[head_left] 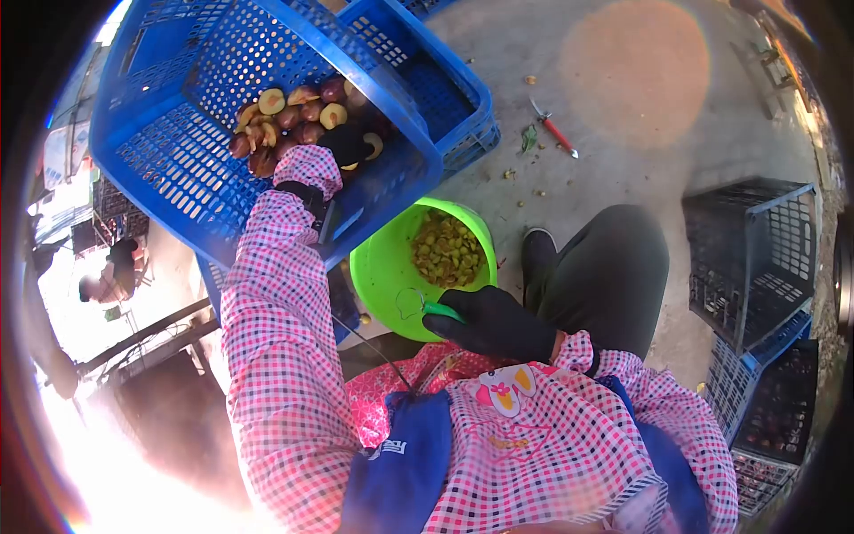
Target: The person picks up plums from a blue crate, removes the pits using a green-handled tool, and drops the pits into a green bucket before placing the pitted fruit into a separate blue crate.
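Observation:
My left hand (345, 144), in a black glove, reaches into a tilted blue crate (165, 147) among halved plums (298, 116) with dark red skins and pale yellow flesh. A cut plum half (374, 145) lies right at its fingertips, which are mostly hidden by the dark glove. Lower down, my right hand (498, 322), also black-gloved, is closed around the green handle of a wire-loop tool (442, 311). The thin loop extends over the rim of a lime-green bucket (378, 294), which holds a heap of yellow-brown plum pits (447, 249).
Another blue crate (467, 116) stands behind the tilted one. Red-handled pruning shears (556, 133) and a green leaf (530, 138) lie on the concrete floor. Black and blue crates (752, 258) are stacked at right. At far left, a person (111, 271) sits in bright light.

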`<action>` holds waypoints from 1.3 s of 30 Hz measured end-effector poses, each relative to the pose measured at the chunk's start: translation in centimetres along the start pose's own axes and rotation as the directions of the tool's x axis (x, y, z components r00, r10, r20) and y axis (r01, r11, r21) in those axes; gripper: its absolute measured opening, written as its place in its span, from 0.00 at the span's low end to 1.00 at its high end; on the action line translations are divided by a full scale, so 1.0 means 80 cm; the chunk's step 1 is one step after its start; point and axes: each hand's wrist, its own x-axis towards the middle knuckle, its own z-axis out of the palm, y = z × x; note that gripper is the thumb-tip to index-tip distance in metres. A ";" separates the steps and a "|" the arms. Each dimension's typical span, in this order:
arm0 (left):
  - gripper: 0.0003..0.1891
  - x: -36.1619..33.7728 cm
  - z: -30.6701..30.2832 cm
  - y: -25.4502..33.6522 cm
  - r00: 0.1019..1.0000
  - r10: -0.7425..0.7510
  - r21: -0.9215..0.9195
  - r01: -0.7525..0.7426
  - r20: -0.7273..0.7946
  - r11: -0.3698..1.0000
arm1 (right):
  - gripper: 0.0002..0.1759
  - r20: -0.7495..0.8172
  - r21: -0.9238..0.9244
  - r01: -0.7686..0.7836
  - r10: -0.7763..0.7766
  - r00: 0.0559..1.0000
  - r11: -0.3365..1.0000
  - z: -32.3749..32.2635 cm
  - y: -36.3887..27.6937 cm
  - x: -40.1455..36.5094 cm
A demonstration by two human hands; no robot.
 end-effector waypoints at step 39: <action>0.33 -0.273 0.106 0.257 0.833 -0.417 -0.907 -0.217 -0.365 0.361 | 0.21 0.150 0.113 -0.040 0.022 0.988 0.993 0.007 -0.014 -0.004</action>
